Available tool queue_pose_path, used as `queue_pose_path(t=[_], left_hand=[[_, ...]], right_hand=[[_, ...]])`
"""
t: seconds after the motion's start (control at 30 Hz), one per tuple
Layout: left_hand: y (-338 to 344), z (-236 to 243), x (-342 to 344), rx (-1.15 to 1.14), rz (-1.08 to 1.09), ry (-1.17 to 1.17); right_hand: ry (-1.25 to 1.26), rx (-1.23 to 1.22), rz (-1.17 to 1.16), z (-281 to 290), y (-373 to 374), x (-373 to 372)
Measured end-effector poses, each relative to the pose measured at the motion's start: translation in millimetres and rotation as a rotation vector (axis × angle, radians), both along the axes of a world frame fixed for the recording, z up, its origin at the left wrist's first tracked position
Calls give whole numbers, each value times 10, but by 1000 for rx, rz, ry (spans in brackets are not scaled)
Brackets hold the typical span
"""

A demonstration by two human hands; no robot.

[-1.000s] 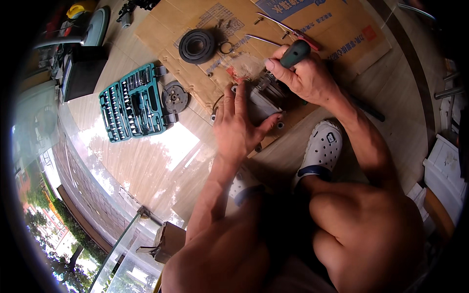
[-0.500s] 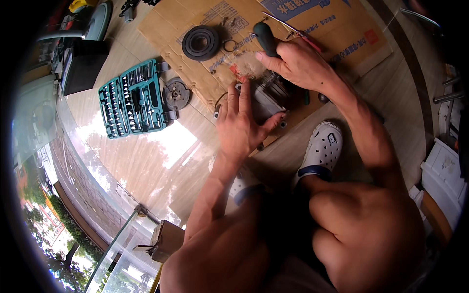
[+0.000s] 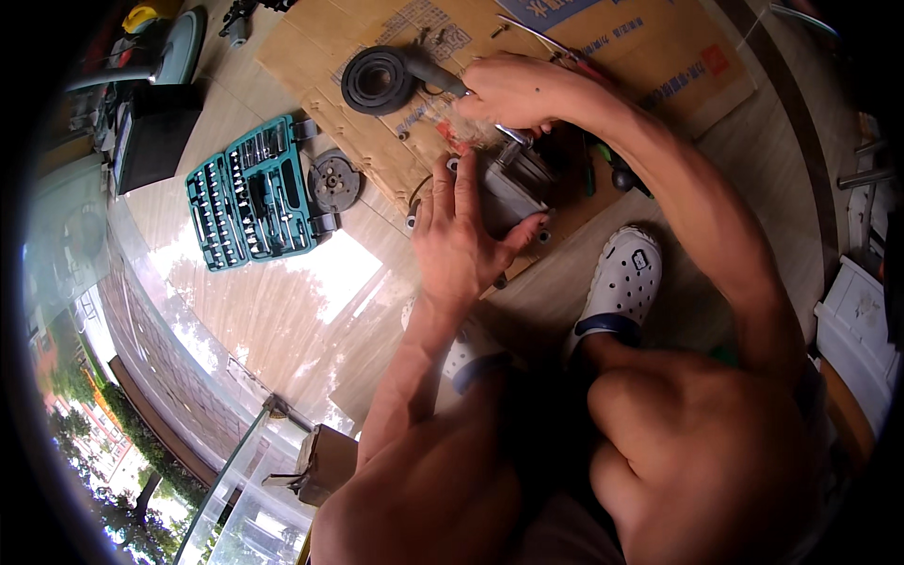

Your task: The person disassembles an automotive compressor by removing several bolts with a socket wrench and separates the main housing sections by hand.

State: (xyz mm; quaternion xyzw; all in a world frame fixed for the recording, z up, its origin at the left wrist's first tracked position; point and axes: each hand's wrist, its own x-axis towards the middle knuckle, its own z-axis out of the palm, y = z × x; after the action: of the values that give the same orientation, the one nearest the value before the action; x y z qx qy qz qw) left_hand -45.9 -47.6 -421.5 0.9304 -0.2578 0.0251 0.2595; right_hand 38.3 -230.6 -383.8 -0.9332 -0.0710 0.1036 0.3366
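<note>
A grey metal housing with finned sides, like a compressor body, lies on the cardboard between my feet. My left hand spans it, fingers across the left side and thumb at the near right edge. My right hand is closed around a ratchet wrench with a dark green handle, which sticks out to the left. A shiny metal end shows below that hand, at the housing's far end; whether it sits on a bolt is hidden. Beyond lies a black ring-shaped pulley, partly overlapped by the handle.
An open teal socket set sits on the tiled floor at left, beside a round metal plate. A red-handled screwdriver lies on the cardboard at the back. A green screwdriver is right of the housing; glass panels stand lower left.
The ratchet wrench has swung from nearly upright to pointing left over the pulley's edge. My right hand has turned with it and shifted left. The left hand stays on the housing.
</note>
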Motion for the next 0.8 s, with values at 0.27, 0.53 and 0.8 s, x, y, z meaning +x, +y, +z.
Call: queue_pose_path(t=[0.27,0.53,0.8], left_hand=[[92,32,13,19,32,24],[1,-2,26,-27,16,83],[-32,-3,3,-9,6,46]], right_hand=[[-231,161,48,15,-11,-531],[-225,90,15,51,-172,-792],[66,-109,-16,129,-150,-171]])
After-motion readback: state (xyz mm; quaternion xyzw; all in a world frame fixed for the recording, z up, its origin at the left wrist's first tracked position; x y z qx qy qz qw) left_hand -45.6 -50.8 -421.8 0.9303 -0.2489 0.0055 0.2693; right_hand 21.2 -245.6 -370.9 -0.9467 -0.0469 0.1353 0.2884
